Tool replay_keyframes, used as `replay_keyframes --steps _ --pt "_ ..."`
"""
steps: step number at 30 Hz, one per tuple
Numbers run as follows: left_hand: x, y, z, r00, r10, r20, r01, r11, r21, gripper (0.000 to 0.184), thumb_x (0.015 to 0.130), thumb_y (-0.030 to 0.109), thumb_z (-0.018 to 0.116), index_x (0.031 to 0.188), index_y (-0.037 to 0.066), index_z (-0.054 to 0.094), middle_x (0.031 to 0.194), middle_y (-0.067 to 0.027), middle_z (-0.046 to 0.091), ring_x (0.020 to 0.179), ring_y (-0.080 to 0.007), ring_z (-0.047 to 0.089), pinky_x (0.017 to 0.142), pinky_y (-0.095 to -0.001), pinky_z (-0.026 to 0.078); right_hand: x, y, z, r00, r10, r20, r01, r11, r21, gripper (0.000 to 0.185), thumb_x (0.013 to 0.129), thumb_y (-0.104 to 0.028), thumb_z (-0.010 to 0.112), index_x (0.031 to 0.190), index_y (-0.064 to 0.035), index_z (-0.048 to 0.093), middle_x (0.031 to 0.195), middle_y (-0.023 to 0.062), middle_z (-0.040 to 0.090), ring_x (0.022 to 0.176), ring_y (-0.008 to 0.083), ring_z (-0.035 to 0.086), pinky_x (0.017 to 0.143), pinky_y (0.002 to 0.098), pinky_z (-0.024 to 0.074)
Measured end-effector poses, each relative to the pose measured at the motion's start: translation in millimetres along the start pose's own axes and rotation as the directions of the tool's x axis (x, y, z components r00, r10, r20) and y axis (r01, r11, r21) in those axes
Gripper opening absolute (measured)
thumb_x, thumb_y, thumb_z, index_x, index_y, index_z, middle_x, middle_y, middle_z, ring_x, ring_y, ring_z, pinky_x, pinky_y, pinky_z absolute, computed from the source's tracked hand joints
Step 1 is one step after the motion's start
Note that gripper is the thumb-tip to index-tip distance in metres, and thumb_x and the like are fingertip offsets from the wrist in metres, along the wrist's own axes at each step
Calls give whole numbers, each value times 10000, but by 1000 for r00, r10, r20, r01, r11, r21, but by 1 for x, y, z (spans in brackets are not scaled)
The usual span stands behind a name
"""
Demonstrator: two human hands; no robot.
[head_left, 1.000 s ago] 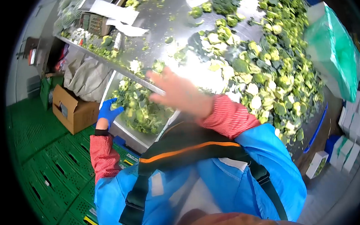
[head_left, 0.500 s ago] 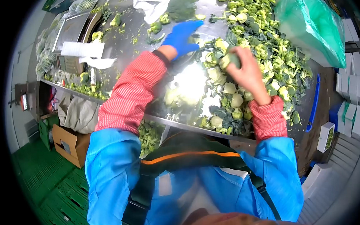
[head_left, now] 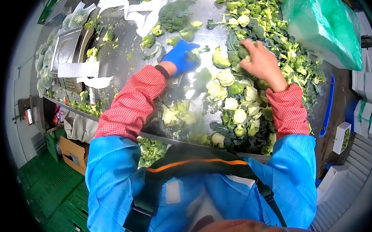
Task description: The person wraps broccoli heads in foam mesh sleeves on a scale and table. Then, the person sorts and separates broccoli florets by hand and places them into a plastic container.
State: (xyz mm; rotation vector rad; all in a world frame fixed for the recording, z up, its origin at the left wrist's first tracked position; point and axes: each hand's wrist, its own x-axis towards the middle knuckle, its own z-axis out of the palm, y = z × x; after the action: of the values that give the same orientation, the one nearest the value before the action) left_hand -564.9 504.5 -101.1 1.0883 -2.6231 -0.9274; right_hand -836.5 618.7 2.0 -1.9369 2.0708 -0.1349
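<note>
My left hand [head_left: 180,57], in a blue glove, is closed over the steel table [head_left: 138,72], with a blurred broccoli floret [head_left: 195,53] at its fingers. To the right, my bare right hand [head_left: 263,63] has its thumb and fingers round a green broccoli floret [head_left: 243,52], partly hidden by the fingers. Beneath and beside the right hand lies a heap of cut florets [head_left: 239,115], several with pale stems. A smeared green shape [head_left: 203,76] shows between the hands. Beyond my left hand rests a large broccoli head [head_left: 175,16].
Green plastic lines a crate [head_left: 321,27] at the far right. More florets [head_left: 269,25] spread along the table's right side. White netting [head_left: 148,10] lies at the back; a scale [head_left: 70,48] stands left near netted produce [head_left: 46,64]. Below the edge are leafy trimmings [head_left: 152,150].
My left hand has come down and slightly left, its spread fingers now closed at a floret. My right hand has shifted slightly up and right. A blurred green shape has appeared between them.
</note>
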Motion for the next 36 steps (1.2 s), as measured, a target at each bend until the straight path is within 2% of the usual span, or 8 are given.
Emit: replay_keyframes --steps 8,14,18,22,27,30,33,36 --pt "46 50 25 958 -90 271 225 821 -525 773 794 231 718 1437 97 310 1230 -163 565 1032 -244 603 838 -354 520 52 -32 25 963 -136 234 188 957 -219 500 645 -417 757 1059 -173 618 1037 175 562 906 347 630 756 422 521" --pt "9 63 14 942 -151 300 322 156 -934 574 840 25 613 1370 117 413 1175 -125 571 1003 -186 605 778 -315 555 53 6 48 960 -189 209 44 834 550 335 763 -337 682 1015 -120 637 941 141 536 896 274 555 847 363 450" --pt "-61 70 -40 999 22 -44 -49 348 -936 573 797 152 684 1316 52 461 1181 -93 563 1064 -183 560 893 -327 491 -21 -91 8 989 -140 -39 142 875 463 282 801 -251 656 1021 -79 620 926 132 536 867 255 557 781 372 465" --pt "-201 79 -117 951 -262 167 284 515 -809 657 751 107 674 1354 59 417 1238 -91 544 1072 -185 570 901 -304 495 -85 -193 46 881 -327 -343 473 579 664 350 794 -320 643 1050 -90 581 1016 196 515 862 331 582 711 449 483" --pt "-384 8 -118 694 -632 345 684 430 -589 696 725 143 756 1348 70 454 1231 -78 537 1133 -203 521 975 -338 426 -135 -277 98 784 -618 -55 461 522 717 681 829 -492 627 1372 -153 395 952 229 473 750 348 582 670 424 496" --pt "-424 -16 -97 550 -823 143 763 564 316 705 717 167 794 1338 55 481 1270 -141 541 1154 -246 537 983 -358 421 -132 -264 93 797 -603 24 516 701 493 778 826 -559 604 1444 -179 322 974 220 477 714 352 598 634 431 501" --pt "-379 -30 -73 867 -493 -75 417 799 -434 531 815 72 686 1317 49 512 1292 -118 555 1190 -202 523 968 -328 428 -114 -192 99 941 -231 -246 271 952 145 383 810 -274 624 1156 -117 576 929 151 528 703 306 596 582 418 494" --pt "-257 50 -76 954 -271 -131 177 857 -484 493 831 17 633 1307 100 535 1263 -61 564 1164 -183 537 947 -301 431 -98 -99 85 938 1 -346 -110 949 -295 152 727 -156 634 851 -99 567 757 100 545 682 235 582 470 357 459"
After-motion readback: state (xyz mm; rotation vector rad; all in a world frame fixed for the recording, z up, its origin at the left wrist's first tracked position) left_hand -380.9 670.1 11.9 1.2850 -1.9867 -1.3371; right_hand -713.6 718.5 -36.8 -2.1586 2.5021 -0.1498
